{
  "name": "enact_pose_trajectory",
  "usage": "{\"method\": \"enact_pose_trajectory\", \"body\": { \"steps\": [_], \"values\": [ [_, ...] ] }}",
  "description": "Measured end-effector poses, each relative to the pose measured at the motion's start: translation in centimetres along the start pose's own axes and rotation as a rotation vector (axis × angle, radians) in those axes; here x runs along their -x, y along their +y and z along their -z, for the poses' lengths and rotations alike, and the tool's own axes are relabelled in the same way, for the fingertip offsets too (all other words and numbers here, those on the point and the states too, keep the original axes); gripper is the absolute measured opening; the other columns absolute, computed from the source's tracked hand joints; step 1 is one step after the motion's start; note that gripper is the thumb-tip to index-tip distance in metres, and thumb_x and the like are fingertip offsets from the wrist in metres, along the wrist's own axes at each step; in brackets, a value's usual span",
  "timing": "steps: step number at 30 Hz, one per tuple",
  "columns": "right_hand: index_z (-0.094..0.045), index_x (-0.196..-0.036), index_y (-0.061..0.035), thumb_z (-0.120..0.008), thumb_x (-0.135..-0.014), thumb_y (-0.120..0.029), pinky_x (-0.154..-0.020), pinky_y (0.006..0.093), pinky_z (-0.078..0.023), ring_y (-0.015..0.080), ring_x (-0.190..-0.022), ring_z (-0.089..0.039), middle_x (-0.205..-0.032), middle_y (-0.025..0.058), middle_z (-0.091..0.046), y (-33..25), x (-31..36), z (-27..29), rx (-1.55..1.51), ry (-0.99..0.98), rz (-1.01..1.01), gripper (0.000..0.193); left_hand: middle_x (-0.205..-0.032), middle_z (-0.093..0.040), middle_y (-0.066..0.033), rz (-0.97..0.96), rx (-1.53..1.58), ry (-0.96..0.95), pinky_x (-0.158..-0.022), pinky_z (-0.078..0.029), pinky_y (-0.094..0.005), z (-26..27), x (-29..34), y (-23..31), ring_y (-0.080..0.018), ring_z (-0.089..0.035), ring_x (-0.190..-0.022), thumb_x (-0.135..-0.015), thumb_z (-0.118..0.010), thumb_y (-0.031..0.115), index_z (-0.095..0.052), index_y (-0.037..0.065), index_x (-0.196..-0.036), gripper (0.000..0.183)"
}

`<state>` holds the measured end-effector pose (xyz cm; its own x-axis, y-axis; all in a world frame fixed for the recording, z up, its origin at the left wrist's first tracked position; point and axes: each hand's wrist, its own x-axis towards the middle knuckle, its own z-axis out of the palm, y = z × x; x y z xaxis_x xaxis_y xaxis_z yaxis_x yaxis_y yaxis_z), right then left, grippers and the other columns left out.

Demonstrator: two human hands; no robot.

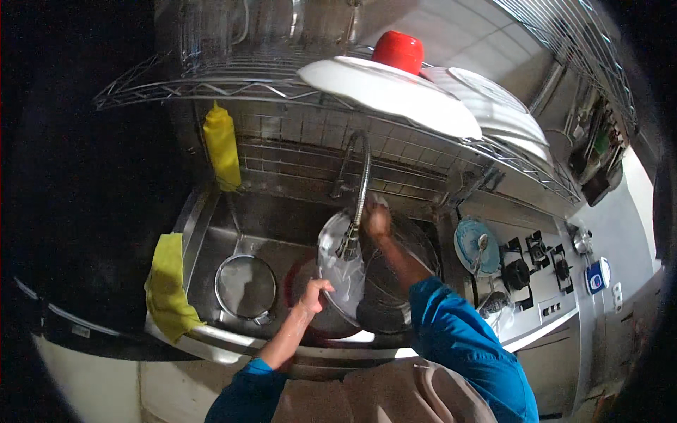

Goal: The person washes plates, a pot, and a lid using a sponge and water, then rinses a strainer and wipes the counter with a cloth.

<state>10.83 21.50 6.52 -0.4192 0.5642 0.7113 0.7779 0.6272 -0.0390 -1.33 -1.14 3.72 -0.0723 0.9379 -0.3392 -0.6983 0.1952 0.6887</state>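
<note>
A shiny metal bowl (340, 278) is tilted over the sink, under the flexible spring faucet (366, 169). The faucet's spray head (348, 243) covers part of its inside. My left hand (312, 296) grips the bowl's near-left rim, thumb stretched toward the inside. Wet patches shine on that forearm. My right hand (377, 220) is at the bowl's far rim, close to the faucet hose, its fingers smeared by motion. Below the bowl lies a red basin (300, 278), mostly hidden. A large dark round pan (391, 310) sits beneath my right forearm.
A round metal-rimmed vessel (245, 287) rests in the sink's left part. A yellow cloth (168, 289) drapes over the left edge, below a yellow squeeze bottle (222, 146). White plates (395, 95) and a red cup (398, 51) occupy the wire shelf. Right stand a blue plate (471, 247) and stove (536, 275).
</note>
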Motion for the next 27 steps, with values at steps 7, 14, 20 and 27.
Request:
{"method": "enact_pose_trajectory", "body": {
  "steps": [7, 14, 20, 27],
  "values": [
    [-0.054, -0.097, -0.0014, -0.056, -0.073, -0.015, -0.072, 0.0358, -0.04, 0.0235, -0.082, -0.05, -0.085, 0.0093, -0.051, -11.3, 4.8, 5.7, -0.733, -0.206, 0.072, 0.027, -0.051, -0.047, -0.002, 0.064, 0.256, -0.066, -0.055, -0.039, -0.0272, 4.6, -2.8, -3.5, -0.0133, -0.048, -0.052, -0.059, -0.052, 0.012, -0.047, 0.006, -0.047, 0.014],
    [-0.054, -0.101, -0.0085, -0.056, -0.071, -0.02, -0.085, 0.0422, -0.036, 0.0315, -0.1, -0.046, -0.097, 0.0114, -0.055, -12.3, 2.1, 10.0, -0.682, -0.384, 0.423, 0.033, -0.05, -0.045, 0.0004, -0.114, 0.012, -0.016, -0.055, -0.033, -0.0233, 4.5, -3.5, -3.7, -0.0096, -0.042, -0.051, -0.059, -0.05, 0.013, -0.046, 0.008, -0.047, 0.013],
    [-0.045, -0.113, -0.0098, -0.049, -0.075, -0.019, -0.084, 0.0415, -0.037, 0.0317, -0.095, -0.048, -0.105, 0.0145, -0.051, -6.0, 5.8, 0.4, -0.701, -0.451, 0.191, 0.039, -0.052, -0.048, -0.0017, -0.106, 0.108, -0.131, -0.058, -0.034, -0.024, 4.3, -4.4, -4.8, -0.0105, -0.045, -0.053, -0.059, -0.05, 0.012, -0.048, 0.006, -0.048, 0.013],
    [-0.052, -0.092, -0.0056, -0.046, -0.077, -0.023, -0.069, 0.0386, -0.041, 0.0279, -0.075, -0.052, -0.081, 0.0114, -0.055, -0.2, 1.2, -1.5, -0.153, -0.355, -0.16, 0.024, -0.054, -0.048, -0.0013, -0.14, 0.038, -0.05, -0.058, -0.035, -0.0243, -0.4, 1.0, 0.4, -0.0102, -0.045, -0.054, -0.059, -0.051, 0.01, -0.048, 0.008, -0.051, 0.009]
  ]
}}
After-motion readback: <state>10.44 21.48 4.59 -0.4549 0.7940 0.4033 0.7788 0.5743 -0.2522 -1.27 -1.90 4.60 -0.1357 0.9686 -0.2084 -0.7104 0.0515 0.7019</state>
